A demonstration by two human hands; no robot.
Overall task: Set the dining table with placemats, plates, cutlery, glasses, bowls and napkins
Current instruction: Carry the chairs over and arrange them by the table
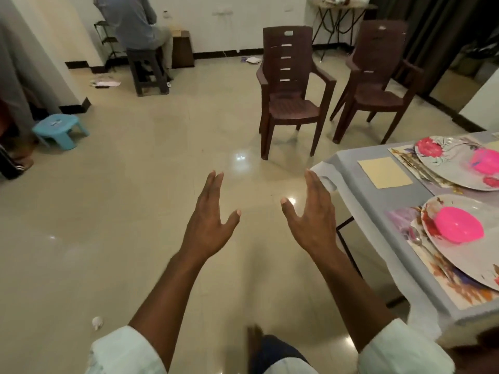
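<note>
Both arms reach out over the shiny tiled floor [135,211] at the centre of the frame, sleeves pushed up; the left hand [209,222] has its fingers straight and together, thumb spread, grasping nothing; the right hand [314,220] mirrors it, fingers released and empty, just beside the draped corner of the surface [351,168] at the right edge of the frame. On that grey-covered surface, toward the upper right, a floral plate [442,157] sits on a placemat [405,155] with a pink bowl [486,160] on it, and a pale yellow napkin [384,172] lies flat just to its left; lower right, a second floral plate [459,255] rests on another placemat [445,282] and carries a second pink bowl [459,225]. Beyond, two dark brown plastic armchairs [291,87] stand on the floor at upper centre; a light blue stool [60,129] sits at the left edge; a person [132,22] sits on a dark stool [147,71] at upper left, back turned.
</note>
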